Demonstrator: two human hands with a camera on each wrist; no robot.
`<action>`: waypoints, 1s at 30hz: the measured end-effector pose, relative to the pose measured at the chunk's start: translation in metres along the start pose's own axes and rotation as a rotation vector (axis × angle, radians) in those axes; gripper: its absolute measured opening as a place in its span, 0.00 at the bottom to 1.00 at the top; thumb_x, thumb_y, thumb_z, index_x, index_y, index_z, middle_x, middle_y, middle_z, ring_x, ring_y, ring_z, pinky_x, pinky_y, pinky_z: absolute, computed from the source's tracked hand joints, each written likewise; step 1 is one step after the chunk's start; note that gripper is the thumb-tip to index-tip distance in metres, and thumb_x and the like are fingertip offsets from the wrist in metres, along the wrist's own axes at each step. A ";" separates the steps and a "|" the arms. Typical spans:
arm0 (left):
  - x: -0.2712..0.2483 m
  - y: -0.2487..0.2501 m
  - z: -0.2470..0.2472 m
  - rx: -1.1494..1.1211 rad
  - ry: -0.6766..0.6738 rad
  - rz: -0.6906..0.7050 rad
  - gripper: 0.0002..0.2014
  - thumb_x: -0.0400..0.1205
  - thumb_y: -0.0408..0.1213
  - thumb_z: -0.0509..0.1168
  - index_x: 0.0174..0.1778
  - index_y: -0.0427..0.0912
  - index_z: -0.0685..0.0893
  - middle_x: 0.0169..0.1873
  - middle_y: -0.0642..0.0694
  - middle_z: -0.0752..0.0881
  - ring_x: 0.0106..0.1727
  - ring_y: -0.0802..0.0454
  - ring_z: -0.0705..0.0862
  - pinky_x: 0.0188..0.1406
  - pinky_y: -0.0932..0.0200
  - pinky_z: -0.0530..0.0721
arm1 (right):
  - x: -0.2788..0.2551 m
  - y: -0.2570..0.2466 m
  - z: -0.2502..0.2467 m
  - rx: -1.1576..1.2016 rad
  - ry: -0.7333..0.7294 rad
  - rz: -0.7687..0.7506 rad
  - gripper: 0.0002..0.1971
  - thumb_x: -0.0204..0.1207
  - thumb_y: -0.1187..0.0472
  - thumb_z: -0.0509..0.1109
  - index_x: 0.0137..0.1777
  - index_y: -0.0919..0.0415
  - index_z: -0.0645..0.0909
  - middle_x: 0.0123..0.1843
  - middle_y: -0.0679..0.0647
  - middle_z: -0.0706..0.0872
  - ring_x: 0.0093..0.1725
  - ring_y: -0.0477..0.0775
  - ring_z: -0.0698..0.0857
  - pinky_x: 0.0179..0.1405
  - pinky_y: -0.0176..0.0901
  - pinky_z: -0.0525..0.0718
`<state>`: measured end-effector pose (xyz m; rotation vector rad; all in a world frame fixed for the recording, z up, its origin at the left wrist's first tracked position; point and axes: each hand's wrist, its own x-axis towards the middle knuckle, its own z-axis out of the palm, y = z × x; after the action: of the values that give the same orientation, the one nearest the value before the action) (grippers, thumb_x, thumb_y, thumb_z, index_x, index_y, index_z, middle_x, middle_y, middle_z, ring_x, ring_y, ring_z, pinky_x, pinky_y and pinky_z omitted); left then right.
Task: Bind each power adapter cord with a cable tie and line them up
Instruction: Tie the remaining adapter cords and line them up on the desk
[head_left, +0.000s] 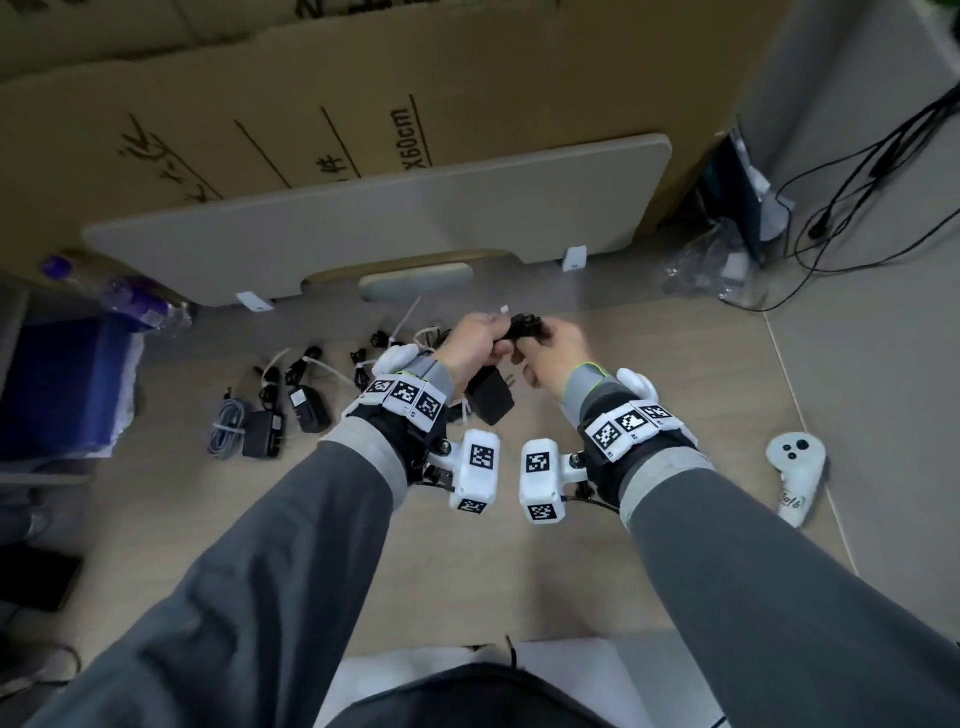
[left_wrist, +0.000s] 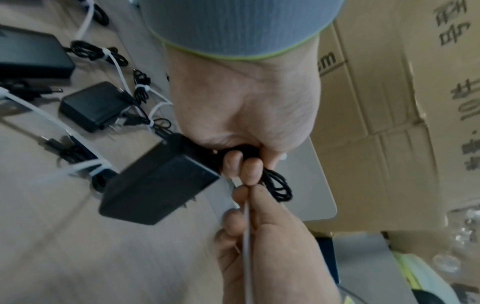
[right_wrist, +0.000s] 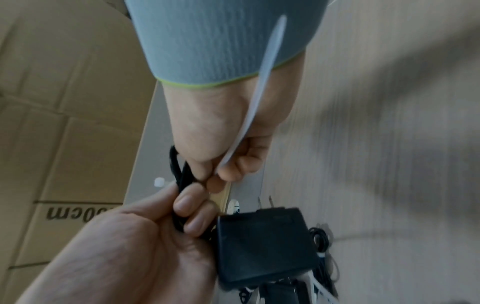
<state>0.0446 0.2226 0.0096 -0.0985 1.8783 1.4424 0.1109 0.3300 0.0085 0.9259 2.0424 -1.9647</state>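
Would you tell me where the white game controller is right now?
In the head view the white game controller lies on the wooden floor at the right, beyond the right hand and apart from the adapters.

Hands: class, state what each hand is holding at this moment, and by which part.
The left hand grips the coiled cord of a black adapter, which hangs below. The right hand pinches the white cable tie near the coil.

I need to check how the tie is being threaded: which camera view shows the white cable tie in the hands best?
The right wrist view: the cable tie runs as a long white strip from the right hand pinching it. The left wrist view shows it edge-on, a thin line. The head view shows only its tip above the left hand.
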 end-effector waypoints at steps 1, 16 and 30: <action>-0.005 -0.001 -0.014 0.040 0.038 0.013 0.14 0.90 0.40 0.55 0.38 0.44 0.77 0.20 0.52 0.76 0.16 0.64 0.70 0.20 0.68 0.65 | -0.009 -0.003 0.013 0.010 -0.035 -0.015 0.08 0.82 0.71 0.63 0.48 0.60 0.81 0.33 0.56 0.82 0.13 0.46 0.70 0.14 0.32 0.67; -0.043 -0.034 -0.126 0.089 0.296 -0.063 0.10 0.82 0.34 0.61 0.48 0.35 0.87 0.28 0.45 0.82 0.30 0.48 0.77 0.35 0.57 0.72 | -0.059 -0.051 0.111 0.117 -0.236 -0.097 0.03 0.79 0.64 0.72 0.46 0.63 0.86 0.40 0.59 0.93 0.36 0.50 0.89 0.34 0.34 0.85; -0.069 -0.031 -0.146 0.070 0.225 -0.018 0.13 0.83 0.43 0.65 0.49 0.35 0.89 0.39 0.37 0.89 0.37 0.46 0.84 0.41 0.54 0.78 | -0.064 -0.048 0.133 -0.109 -0.135 -0.183 0.11 0.84 0.61 0.65 0.43 0.63 0.85 0.20 0.53 0.77 0.19 0.44 0.72 0.23 0.29 0.72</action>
<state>0.0344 0.0609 0.0379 -0.2530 2.1012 1.3996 0.0969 0.1864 0.0660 0.5860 2.1983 -1.9203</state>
